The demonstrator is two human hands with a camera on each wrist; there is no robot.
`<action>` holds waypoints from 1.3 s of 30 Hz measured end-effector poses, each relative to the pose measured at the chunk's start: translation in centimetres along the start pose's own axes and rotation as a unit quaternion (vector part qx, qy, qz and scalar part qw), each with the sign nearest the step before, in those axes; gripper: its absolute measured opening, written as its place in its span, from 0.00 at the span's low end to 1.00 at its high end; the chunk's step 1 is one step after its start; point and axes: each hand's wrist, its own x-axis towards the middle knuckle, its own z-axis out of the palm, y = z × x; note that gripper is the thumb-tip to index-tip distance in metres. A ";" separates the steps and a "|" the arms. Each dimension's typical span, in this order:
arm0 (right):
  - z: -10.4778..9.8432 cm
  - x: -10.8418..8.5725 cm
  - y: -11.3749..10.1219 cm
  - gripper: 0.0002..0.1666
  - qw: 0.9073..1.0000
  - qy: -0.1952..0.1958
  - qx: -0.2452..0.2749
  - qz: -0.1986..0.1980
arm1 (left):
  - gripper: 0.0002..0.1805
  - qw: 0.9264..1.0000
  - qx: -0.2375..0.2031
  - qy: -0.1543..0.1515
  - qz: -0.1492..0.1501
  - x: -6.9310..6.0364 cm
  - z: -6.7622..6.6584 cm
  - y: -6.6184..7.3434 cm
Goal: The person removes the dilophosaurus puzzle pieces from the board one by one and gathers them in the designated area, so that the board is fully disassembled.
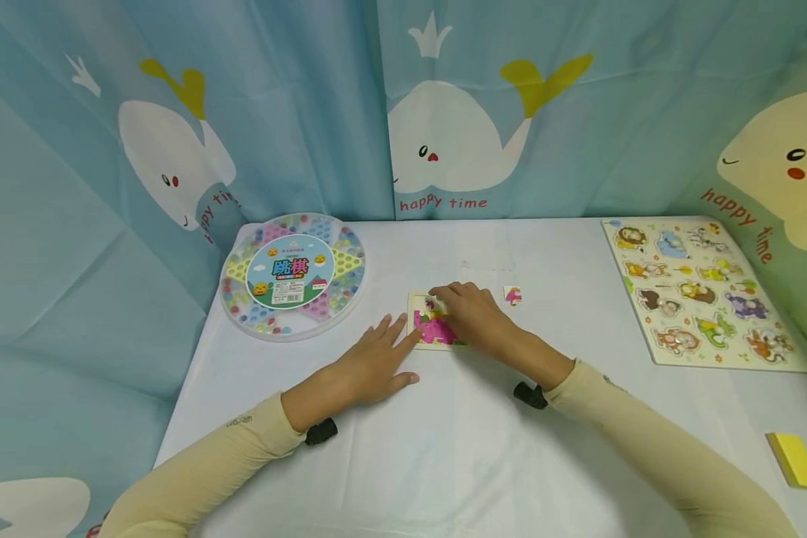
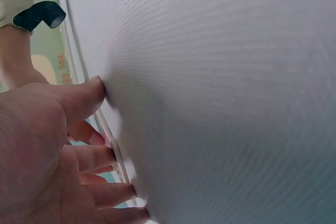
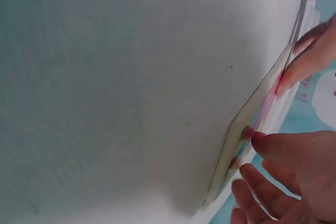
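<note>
Your left hand (image 1: 375, 366) lies spread at eight o'clock of the small pink-pictured puzzle (image 1: 435, 331), one fingertip touching its face. Your right hand (image 1: 477, 317) covers the puzzle's three o'clock side, fingers bent and thumb by the picture (whether they pinch a piece, I cannot tell). Clocked from the puzzle, which lies on the white table (image 1: 444, 448), a loose pink-printed piece (image 1: 512, 294) sits toward two, the marble game (image 1: 291, 272) between nine and ten, the animal board (image 1: 706, 291) near three.
</note>
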 end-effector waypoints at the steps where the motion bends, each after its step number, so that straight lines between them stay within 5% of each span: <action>1: 0.0 0.0 -0.1 0.30 1.000 -0.002 -0.007 0.000 | 0.42 1.000 0.000 0.001 0.000 0.0 0.0 0.0; 16: -0.6 -0.4 -1.2 0.38 0.998 -0.022 -0.058 -0.012 | 0.42 1.000 0.009 0.001 -0.003 -0.1 -0.1 0.0; 25: -0.8 0.2 -1.0 0.35 0.999 -0.042 -0.020 0.019 | 0.42 1.000 0.001 0.001 0.002 0.1 0.1 0.0; 33: -0.9 0.9 -0.5 0.38 0.992 -0.111 0.026 0.050 | 0.41 1.000 -0.002 0.001 0.001 0.0 0.0 0.1; 39: -1.0 1.4 -0.2 0.39 0.990 -0.126 0.026 0.050 | 0.41 1.000 -0.004 0.005 0.002 -0.1 -0.2 0.1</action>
